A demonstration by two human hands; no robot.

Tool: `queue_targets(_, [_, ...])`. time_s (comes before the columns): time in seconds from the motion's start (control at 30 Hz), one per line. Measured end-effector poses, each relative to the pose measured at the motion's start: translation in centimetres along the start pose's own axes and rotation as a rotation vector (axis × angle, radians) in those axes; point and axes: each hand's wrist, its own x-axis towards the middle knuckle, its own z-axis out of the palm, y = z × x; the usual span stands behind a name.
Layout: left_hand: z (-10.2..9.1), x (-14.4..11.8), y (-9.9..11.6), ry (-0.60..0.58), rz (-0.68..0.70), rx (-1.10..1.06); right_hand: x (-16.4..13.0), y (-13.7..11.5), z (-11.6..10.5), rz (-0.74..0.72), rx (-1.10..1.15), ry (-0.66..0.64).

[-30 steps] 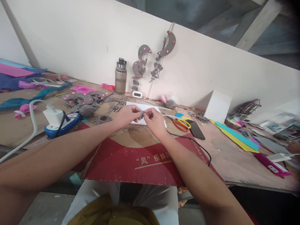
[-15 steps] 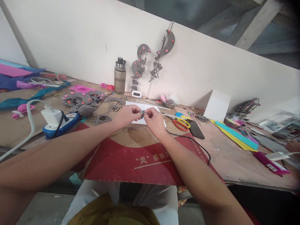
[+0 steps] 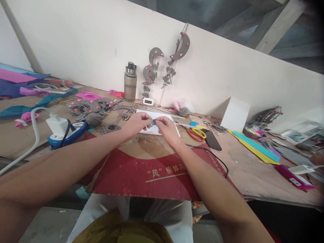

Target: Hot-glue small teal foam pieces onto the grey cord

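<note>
My left hand [image 3: 138,123] and my right hand [image 3: 165,127] meet over the middle of the workbench, fingertips pinched together on a small teal craft piece [image 3: 152,122]. The piece is tiny and mostly hidden by my fingers. Under my hands lies a white sheet [image 3: 152,130] on a red and brown cardboard sheet [image 3: 141,175].
Red-handled scissors [image 3: 196,134] and a black phone [image 3: 212,139] lie right of my hands, with a black cable [image 3: 217,161]. A water bottle [image 3: 130,82] and grey moon ornaments [image 3: 179,47] stand at the wall. A blue power strip [image 3: 67,131], grey cord coils [image 3: 110,128] and coloured foam sheets [image 3: 255,146] surround them.
My hands stay pinched on the small teal piece; the right hand has shifted slightly away from me and the teal piece shows a little more between the fingertips.
</note>
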Motion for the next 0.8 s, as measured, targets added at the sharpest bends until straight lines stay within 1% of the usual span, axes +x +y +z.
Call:
queue_targets(0.1, [0.04, -0.16, -0.12, 0.005, 0.07, 0.092, 0.0, 0.12, 0.12, -0.001, 0.01, 0.011])
queue_targets(0.27, [0.16, -0.23, -0.67, 0.046, 0.175, 0.233, -0.04, 0.17, 0.33, -0.053, 0.006, 0.027])
queue_targets(0.43, [0.28, -0.29, -0.73, 0.071, 0.218, 0.331, -0.02, 0.25, 0.33, -0.073, -0.027, 0.045])
queue_targets(0.53, [0.33, -0.5, -0.49, 0.073, 0.242, 0.35, 0.04, 0.36, 0.3, -0.068, -0.013, 0.046])
queue_targets(0.7, [0.33, -0.73, -0.24, 0.028, 0.216, 0.28, 0.09, 0.43, 0.29, -0.014, 0.052, 0.053])
queue_targets(0.8, [0.32, -0.58, -0.23, -0.001, 0.117, 0.162, 0.07, 0.2, 0.22, 0.051, 0.11, 0.022])
